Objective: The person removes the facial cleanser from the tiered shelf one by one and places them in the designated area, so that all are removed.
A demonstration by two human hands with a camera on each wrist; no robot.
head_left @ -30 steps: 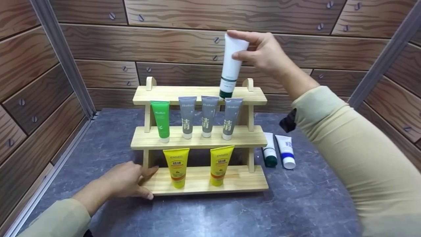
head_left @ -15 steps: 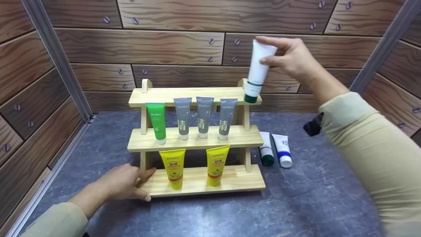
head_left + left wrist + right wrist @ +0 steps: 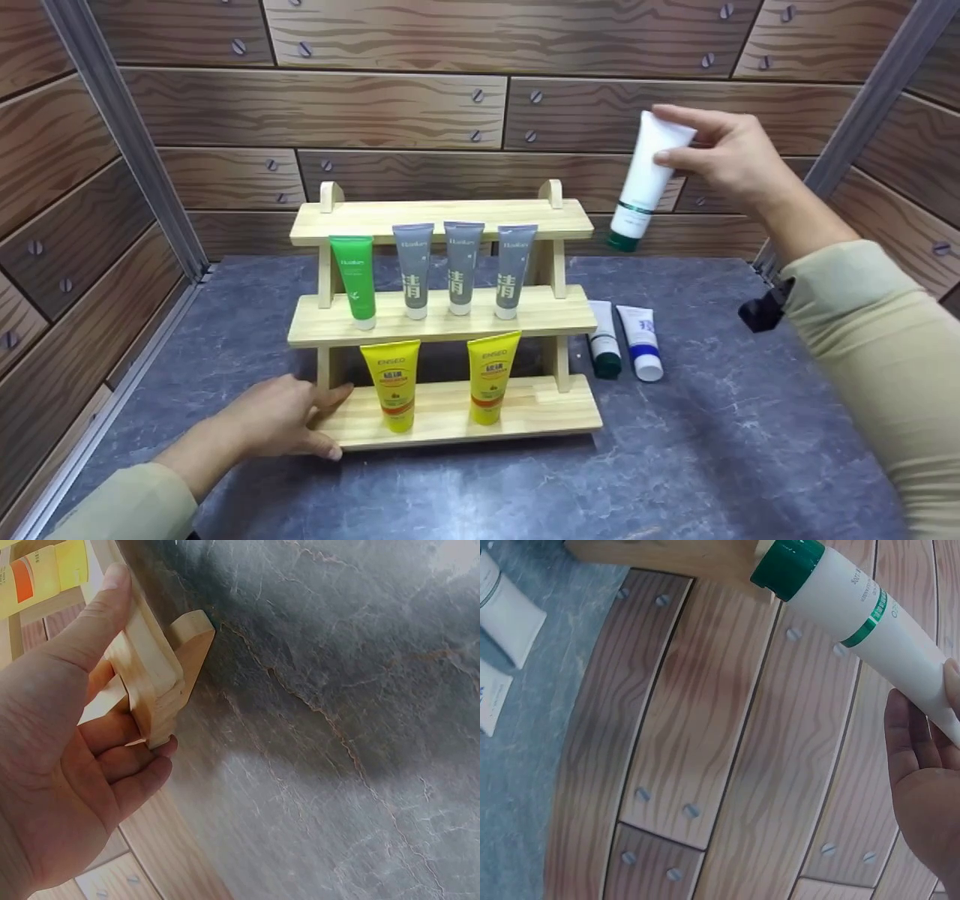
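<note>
My right hand (image 3: 739,161) pinches a white squeeze tube (image 3: 646,176) near its flat end, its dark green cap (image 3: 789,566) pointing down and left. The tube hangs tilted in the air, right of the top shelf. My left hand (image 3: 274,416) grips the left end of the bottom shelf of a three-tier wooden display rack (image 3: 442,221). In the left wrist view the thumb lies along the shelf and the fingers (image 3: 139,769) curl round its end. The middle shelf bears a green tube (image 3: 356,277) and three grey tubes (image 3: 461,266), all upright on their caps.
Two yellow tubes (image 3: 394,382) stand on the bottom shelf. Right of the rack, a green-capped white tube (image 3: 604,337) and a blue-banded white tube (image 3: 640,341) lie on the dark marbled table (image 3: 712,435). Wood-patterned walls (image 3: 405,112) enclose the back and sides.
My right hand has carried the white tube from over the top shelf rightward and down, past the rack's right end. The left hand keeps its grip on the rack. The view has shifted slightly.
</note>
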